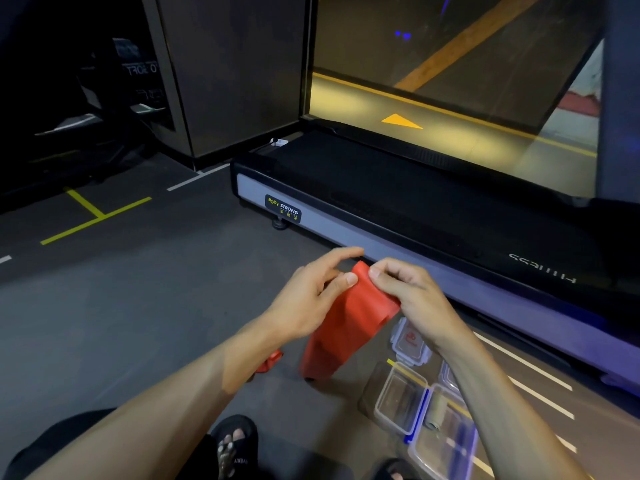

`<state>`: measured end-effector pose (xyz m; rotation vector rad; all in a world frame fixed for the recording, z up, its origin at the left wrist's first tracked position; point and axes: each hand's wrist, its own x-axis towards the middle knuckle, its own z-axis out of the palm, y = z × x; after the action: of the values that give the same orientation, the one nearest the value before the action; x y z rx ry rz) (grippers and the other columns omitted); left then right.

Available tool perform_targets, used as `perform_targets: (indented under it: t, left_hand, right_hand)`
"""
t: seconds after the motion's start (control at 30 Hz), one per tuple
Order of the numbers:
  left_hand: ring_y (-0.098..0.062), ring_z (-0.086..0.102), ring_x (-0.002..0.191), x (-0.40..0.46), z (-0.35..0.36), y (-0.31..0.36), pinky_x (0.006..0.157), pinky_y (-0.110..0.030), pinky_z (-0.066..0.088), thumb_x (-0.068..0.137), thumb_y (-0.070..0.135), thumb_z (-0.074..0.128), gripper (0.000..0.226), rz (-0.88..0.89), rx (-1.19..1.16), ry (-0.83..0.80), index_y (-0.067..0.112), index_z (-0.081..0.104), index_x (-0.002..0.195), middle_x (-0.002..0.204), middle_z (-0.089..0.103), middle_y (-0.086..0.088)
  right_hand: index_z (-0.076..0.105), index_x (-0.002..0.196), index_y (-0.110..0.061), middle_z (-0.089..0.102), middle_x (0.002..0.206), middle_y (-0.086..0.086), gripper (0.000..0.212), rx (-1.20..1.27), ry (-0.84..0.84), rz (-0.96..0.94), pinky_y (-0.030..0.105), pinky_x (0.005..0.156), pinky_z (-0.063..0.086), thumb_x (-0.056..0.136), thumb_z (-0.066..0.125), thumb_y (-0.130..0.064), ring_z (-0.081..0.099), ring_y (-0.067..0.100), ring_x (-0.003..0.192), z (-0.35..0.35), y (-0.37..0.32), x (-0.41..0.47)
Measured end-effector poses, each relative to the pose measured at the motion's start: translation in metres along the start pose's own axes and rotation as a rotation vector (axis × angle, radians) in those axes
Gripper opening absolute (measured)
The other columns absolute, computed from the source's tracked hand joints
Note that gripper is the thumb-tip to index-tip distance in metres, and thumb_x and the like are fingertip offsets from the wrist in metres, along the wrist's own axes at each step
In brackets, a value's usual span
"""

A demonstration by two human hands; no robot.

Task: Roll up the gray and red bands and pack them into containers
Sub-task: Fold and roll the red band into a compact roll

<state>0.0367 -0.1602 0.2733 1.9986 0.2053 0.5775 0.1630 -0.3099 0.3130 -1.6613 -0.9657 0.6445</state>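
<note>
I hold a red band (349, 320) up over the floor with both hands. My left hand (311, 299) pinches its top edge with the thumb, the index finger stretched out above. My right hand (412, 296) pinches the same top edge from the right with curled fingers. The band hangs down to the floor, and its far end (270, 363) shows under my left forearm. A rolled gray band (437, 410) lies in a clear plastic container (446, 441) at the lower right. An empty clear container (398, 400) stands beside it.
A clear lid with a red mark (410, 341) lies behind the containers. A treadmill base (381, 216) runs across the floor just beyond my hands. My sandalled foot (235, 445) is at the bottom. Yellow and white lines mark the dark floor (121, 289).
</note>
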Motion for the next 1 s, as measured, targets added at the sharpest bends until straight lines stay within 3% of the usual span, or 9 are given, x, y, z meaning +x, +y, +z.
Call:
perform_targets:
  t: [0.07, 0.13, 0.27, 0.33, 0.4, 0.5, 0.67, 0.8, 1.0]
  left_hand:
    - [-0.012, 0.037, 0.057, 0.0, -0.002, 0.002, 0.06, -0.029, 0.036, 0.106, 0.026, 0.055, 0.04, 0.029, 0.017, -0.02, 0.038, 0.052, 0.144, 0.058, 0.044, 0.009]
    - [-0.02, 0.053, 0.065, -0.001, -0.002, 0.004, 0.069, -0.036, 0.048, 0.106, 0.025, 0.055, 0.032, 0.063, 0.021, -0.039, 0.037, 0.057, 0.136, 0.069, 0.059, 0.002]
    - [-0.003, 0.059, 0.073, -0.003, -0.001, 0.006, 0.075, -0.027, 0.048, 0.105, 0.026, 0.058, 0.013, 0.062, 0.105, 0.003, 0.025, 0.064, 0.116, 0.077, 0.067, 0.01]
    - [-0.004, 0.064, 0.076, -0.001, -0.002, 0.005, 0.077, -0.029, 0.051, 0.104, 0.028, 0.059, 0.01, 0.047, 0.13, 0.034, 0.022, 0.065, 0.109, 0.079, 0.071, 0.01]
    - [-0.004, 0.069, 0.082, -0.001, -0.004, 0.006, 0.079, -0.035, 0.054, 0.103, 0.029, 0.061, 0.01, 0.02, 0.124, 0.057, 0.021, 0.066, 0.103, 0.084, 0.074, 0.01]
    - [-0.005, 0.072, 0.087, -0.001, -0.002, 0.005, 0.083, -0.041, 0.056, 0.102, 0.032, 0.062, 0.013, -0.015, 0.088, 0.061, 0.021, 0.068, 0.1, 0.089, 0.076, 0.009]
    - [-0.013, 0.072, 0.091, -0.001, 0.001, -0.002, 0.088, -0.049, 0.055, 0.094, 0.053, 0.057, 0.032, -0.077, -0.021, 0.053, 0.026, 0.071, 0.106, 0.091, 0.076, 0.005]
    - [-0.007, 0.071, 0.107, -0.004, 0.005, -0.006, 0.1, -0.048, 0.053, 0.095, 0.047, 0.061, 0.033, -0.105, -0.071, -0.031, 0.026, 0.067, 0.121, 0.104, 0.077, 0.009]
    - [-0.018, 0.071, 0.107, 0.0, 0.001, -0.003, 0.1, -0.048, 0.053, 0.103, 0.03, 0.055, 0.029, -0.076, -0.208, -0.086, 0.015, 0.067, 0.125, 0.113, 0.076, 0.0]
  right_hand:
    - [0.069, 0.08, -0.016, 0.06, 0.071, 0.0, 0.028, 0.016, -0.024, 0.009, 0.027, 0.068, 0.04, 0.104, 0.057, -0.024, 0.052, 0.013, 0.068, -0.001, 0.001, -0.001]
    - [0.068, 0.085, -0.01, 0.058, 0.074, 0.004, 0.031, 0.026, -0.049, 0.017, 0.031, 0.068, 0.038, 0.105, 0.056, -0.029, 0.05, 0.018, 0.07, -0.001, 0.003, -0.001]
    - [0.065, 0.094, 0.0, 0.054, 0.077, 0.01, 0.05, -0.052, -0.079, 0.006, 0.039, 0.071, 0.036, 0.1, 0.052, -0.048, 0.045, 0.02, 0.073, 0.002, 0.006, -0.001]
    - [0.07, 0.096, -0.012, 0.064, 0.08, 0.01, 0.034, -0.116, -0.063, -0.04, 0.036, 0.072, 0.044, 0.102, 0.059, -0.042, 0.053, 0.014, 0.074, 0.002, 0.009, -0.001]
    - [0.071, 0.097, -0.02, 0.067, 0.079, -0.003, 0.01, -0.147, -0.032, -0.083, 0.025, 0.072, 0.047, 0.099, 0.068, -0.03, 0.058, 0.006, 0.075, 0.002, 0.01, -0.002]
    - [0.07, 0.092, -0.023, 0.066, 0.075, -0.01, 0.005, -0.228, 0.011, -0.141, 0.023, 0.07, 0.048, 0.097, 0.071, -0.022, 0.06, 0.006, 0.071, 0.003, 0.01, -0.001]
    - [0.07, 0.089, -0.024, 0.071, 0.079, 0.0, 0.012, -0.285, 0.065, -0.166, 0.042, 0.071, 0.053, 0.1, 0.067, -0.028, 0.066, 0.021, 0.075, 0.005, 0.008, 0.0]
    - [0.069, 0.084, -0.024, 0.069, 0.078, 0.001, 0.019, -0.259, 0.155, -0.162, 0.049, 0.069, 0.051, 0.098, 0.065, -0.037, 0.064, 0.025, 0.074, 0.002, 0.008, 0.0]
    - [0.07, 0.085, -0.023, 0.07, 0.082, -0.005, 0.017, -0.271, 0.179, -0.15, 0.045, 0.076, 0.051, 0.1, 0.066, -0.029, 0.064, 0.016, 0.08, -0.005, 0.005, -0.001]
